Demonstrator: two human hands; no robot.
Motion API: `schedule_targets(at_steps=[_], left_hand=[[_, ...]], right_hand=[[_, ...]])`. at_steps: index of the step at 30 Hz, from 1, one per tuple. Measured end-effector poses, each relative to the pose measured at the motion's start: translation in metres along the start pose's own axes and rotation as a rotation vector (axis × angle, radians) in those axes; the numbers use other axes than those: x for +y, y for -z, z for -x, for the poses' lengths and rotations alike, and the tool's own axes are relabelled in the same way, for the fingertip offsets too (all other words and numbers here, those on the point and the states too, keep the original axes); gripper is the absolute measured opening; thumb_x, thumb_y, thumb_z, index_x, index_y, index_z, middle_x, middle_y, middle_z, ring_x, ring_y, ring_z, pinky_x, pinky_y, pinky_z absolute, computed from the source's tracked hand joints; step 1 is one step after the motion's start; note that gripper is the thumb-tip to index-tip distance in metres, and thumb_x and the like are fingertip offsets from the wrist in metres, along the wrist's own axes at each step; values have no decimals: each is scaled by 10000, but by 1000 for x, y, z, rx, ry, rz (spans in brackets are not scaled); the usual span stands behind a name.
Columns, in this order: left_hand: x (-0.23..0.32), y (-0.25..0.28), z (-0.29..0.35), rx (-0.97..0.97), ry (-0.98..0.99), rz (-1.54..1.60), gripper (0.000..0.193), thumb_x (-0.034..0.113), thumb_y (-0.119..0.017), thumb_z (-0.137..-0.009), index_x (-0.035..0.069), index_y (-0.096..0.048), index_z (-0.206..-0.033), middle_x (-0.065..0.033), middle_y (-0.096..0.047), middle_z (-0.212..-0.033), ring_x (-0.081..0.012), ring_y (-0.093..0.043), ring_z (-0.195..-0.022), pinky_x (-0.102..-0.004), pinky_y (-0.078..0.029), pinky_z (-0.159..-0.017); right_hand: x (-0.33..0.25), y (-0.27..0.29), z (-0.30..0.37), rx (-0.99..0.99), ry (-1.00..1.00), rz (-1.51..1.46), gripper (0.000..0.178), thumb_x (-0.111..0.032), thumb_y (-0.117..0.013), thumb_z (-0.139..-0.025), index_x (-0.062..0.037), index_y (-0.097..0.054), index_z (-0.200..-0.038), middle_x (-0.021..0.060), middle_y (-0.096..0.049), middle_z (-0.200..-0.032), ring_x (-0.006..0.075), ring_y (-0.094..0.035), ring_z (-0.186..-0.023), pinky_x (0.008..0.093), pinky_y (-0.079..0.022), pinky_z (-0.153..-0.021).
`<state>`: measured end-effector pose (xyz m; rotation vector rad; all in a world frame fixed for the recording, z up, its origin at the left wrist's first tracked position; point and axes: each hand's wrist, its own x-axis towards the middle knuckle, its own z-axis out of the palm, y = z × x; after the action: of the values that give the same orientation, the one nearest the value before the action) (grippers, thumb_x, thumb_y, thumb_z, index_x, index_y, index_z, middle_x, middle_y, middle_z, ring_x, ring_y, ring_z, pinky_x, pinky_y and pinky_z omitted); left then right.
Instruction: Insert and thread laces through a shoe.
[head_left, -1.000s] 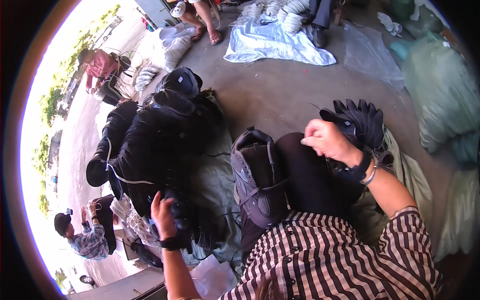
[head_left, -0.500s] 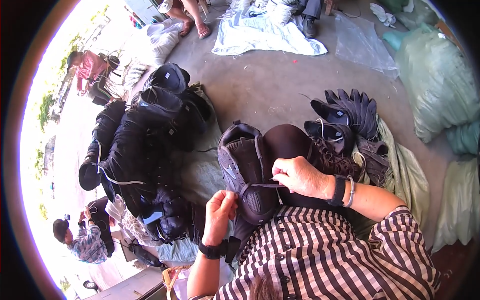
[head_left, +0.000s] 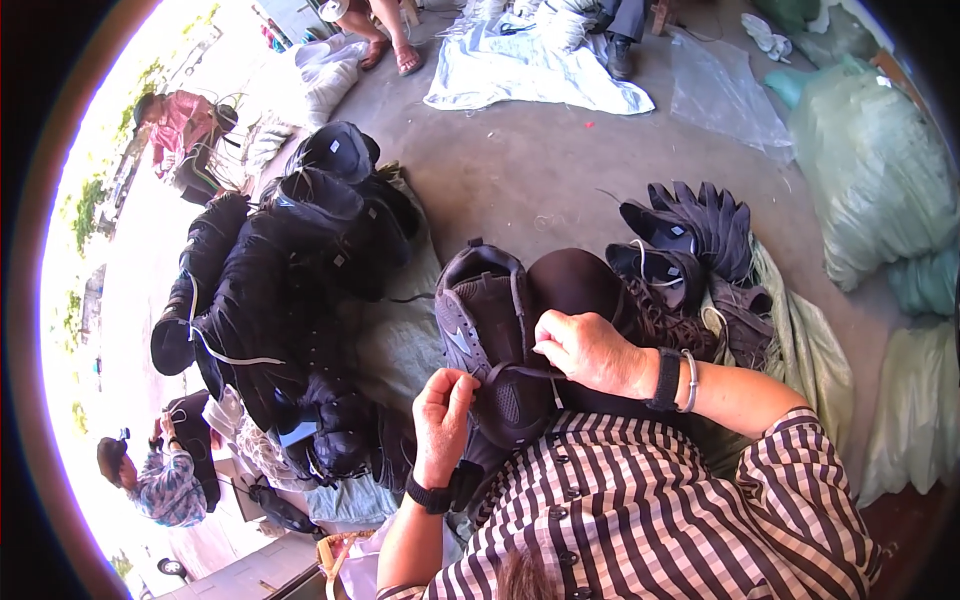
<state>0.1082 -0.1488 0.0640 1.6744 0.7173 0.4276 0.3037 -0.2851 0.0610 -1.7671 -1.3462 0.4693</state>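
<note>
A dark grey sneaker [head_left: 462, 305] with a pale side mark rests on my lap, its toe towards me. Its dark shoelace [head_left: 528, 371] crosses above the mesh toe from the lowest eyelets. At the shoe's left edge, my left hand [head_left: 441, 415] is closed in a pinch at the lace's left side. My right hand [head_left: 592, 352] is closed over the lace at the right, palm down. A short lace end hangs below its fingers. Most of the right fingertips are hidden behind the hand.
Dark shoes [head_left: 275, 290] are heaped at my left on pale sheeting. More grey shoes [head_left: 690, 235] stand in a row at right, by a pale green sack [head_left: 805, 330]. Large filled bags [head_left: 870, 170] line the right side. Other people sit at the far side and left.
My right hand has shifted slightly left, and my left hand slightly up. The lace lies looser, with a short end hanging near the right hand.
</note>
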Motion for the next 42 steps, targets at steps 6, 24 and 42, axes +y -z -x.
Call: schedule_targets(at_steps=[6,24,42], left_hand=[[6,-7,-4,-40,147,119,167,144,-559,-929,23,-590,-819,44,-546,-725,-40,-455,-656,-197,-382,-607],[51,0,-37,-182,-466,-1052,120,180,-669,-739,103,-577,-723,-81,-588,-708,-292,-599,-707,-431,-480,-612],[35,10,-92,-865,-878,-1387,193,195,-641,-752,126,-560,-913,-52,-539,-926,-211,-530,-932,-354,-467,-758]], right_hand=[[-1,-1,1,-42,256,208,131,-105,-600,-844,-32,-495,-816,114,-590,-657,287,-646,-623,340,-527,-538],[-1,13,-17,-206,149,115,175,-143,-653,-802,-66,-536,-908,146,-615,-721,338,-639,-685,424,-510,-597],[6,28,-32,-240,587,421,136,-160,-678,-732,-125,-650,-860,21,-575,-959,170,-615,-806,337,-428,-709]])
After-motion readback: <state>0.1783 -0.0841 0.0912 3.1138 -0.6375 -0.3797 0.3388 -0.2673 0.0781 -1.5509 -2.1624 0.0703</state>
